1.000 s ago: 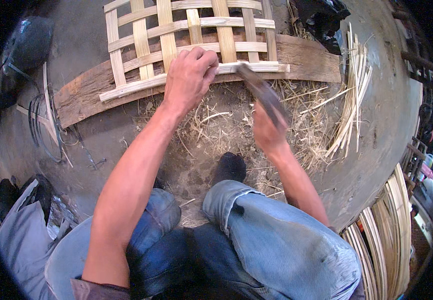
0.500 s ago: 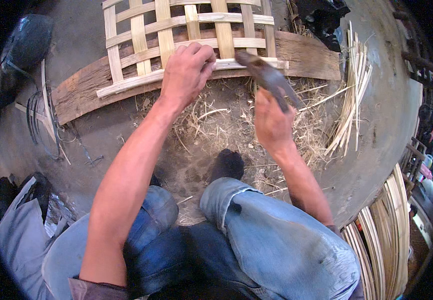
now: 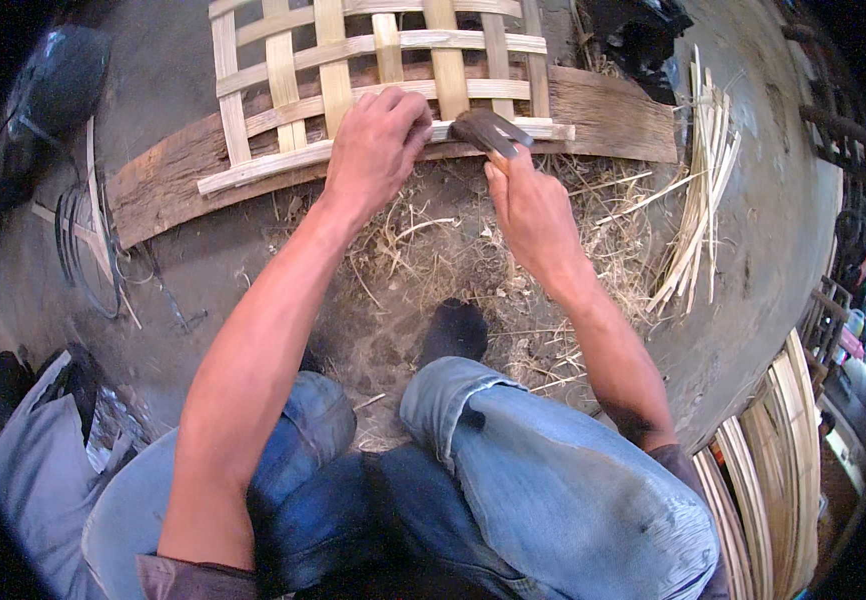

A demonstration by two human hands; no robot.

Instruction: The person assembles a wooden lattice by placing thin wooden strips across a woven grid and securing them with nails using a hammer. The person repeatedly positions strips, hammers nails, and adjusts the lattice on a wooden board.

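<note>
In front of me a lattice of pale, flat bamboo strips [image 3: 336, 95] lies across a rough wooden plank [image 3: 168, 195]. A thicker pale strip [image 3: 268, 167] runs along its near edge. My left hand [image 3: 378, 145] rests over that edge strip, its fingers curled closed; what the fingertips hold, if anything, is hidden. My right hand [image 3: 543, 215] grips a claw hammer [image 3: 480, 130] by its handle, thumb toward the dark metal head. The hammer's head is down at the edge strip, just right of my left fingers.
Thin bamboo slivers [image 3: 698, 190] lie in a bundle to the right, with shavings [image 3: 423, 235] scattered on the floor. More long strips [image 3: 778, 460] stand at the lower right. Dark looped cord [image 3: 78, 255] lies at the left. My jeans-covered knees [image 3: 543, 440] are below.
My right hand has swung the hammer forward and left, down to the edge strip. My left hand stays at the same place on the lattice.
</note>
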